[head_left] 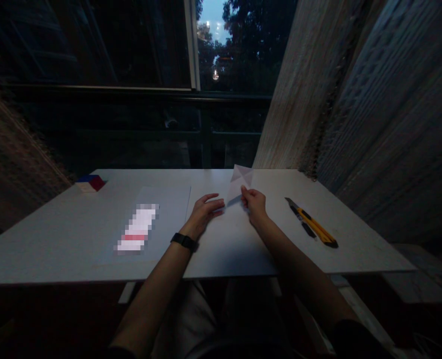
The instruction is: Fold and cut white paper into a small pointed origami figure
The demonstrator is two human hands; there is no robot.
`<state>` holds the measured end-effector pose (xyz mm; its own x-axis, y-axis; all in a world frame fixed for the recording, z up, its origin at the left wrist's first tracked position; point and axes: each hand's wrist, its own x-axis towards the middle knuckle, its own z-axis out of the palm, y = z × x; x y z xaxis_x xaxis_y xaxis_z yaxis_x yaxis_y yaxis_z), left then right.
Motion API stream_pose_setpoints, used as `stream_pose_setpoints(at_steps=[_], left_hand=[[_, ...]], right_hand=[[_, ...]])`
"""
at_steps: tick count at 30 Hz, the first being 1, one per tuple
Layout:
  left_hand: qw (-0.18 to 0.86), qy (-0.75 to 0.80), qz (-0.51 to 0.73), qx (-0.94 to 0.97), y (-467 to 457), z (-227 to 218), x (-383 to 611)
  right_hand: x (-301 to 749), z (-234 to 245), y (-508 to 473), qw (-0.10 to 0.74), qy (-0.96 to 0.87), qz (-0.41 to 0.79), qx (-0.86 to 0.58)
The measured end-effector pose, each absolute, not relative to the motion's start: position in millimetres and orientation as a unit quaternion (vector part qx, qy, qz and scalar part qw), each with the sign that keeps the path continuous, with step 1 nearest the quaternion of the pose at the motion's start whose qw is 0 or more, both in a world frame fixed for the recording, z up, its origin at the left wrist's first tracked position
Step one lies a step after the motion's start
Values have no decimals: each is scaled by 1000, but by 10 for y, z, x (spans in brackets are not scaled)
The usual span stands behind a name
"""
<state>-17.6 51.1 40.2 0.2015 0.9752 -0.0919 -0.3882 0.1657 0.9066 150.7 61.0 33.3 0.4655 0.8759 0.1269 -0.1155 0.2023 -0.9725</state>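
A small sheet of white paper (234,188) with crossing crease lines stands tilted above the table. My right hand (255,203) pinches its right side between thumb and fingers. Just left of the paper is my left hand (207,212), its fingers apart and pointing toward the paper's lower left corner; whether a fingertip touches the paper I cannot tell. A dark band (184,242) circles my left wrist.
On the white table (221,259), a yellow and black utility knife (314,225) lies to the right. At left are a larger white sheet (176,199), a pixelated bright rectangle (138,229) and a blue, red and white block (90,183). Curtains and a window stand behind.
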Motion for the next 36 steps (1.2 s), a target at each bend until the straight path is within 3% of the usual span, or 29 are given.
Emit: stream_pose_setpoints(at_steps=[3, 9, 15, 36], left_hand=[[687, 349, 482, 417, 481, 418, -151], [624, 418, 502, 429, 459, 401, -118], [649, 410, 451, 455, 474, 356, -132], [640, 450, 432, 449, 517, 309, -127]], right_hand=[[1401, 292, 586, 643, -415, 410, -496], [1377, 269, 560, 570, -459, 508, -454], [1531, 262, 592, 532, -494, 558, -401], [1748, 336, 611, 455, -592, 529, -403]])
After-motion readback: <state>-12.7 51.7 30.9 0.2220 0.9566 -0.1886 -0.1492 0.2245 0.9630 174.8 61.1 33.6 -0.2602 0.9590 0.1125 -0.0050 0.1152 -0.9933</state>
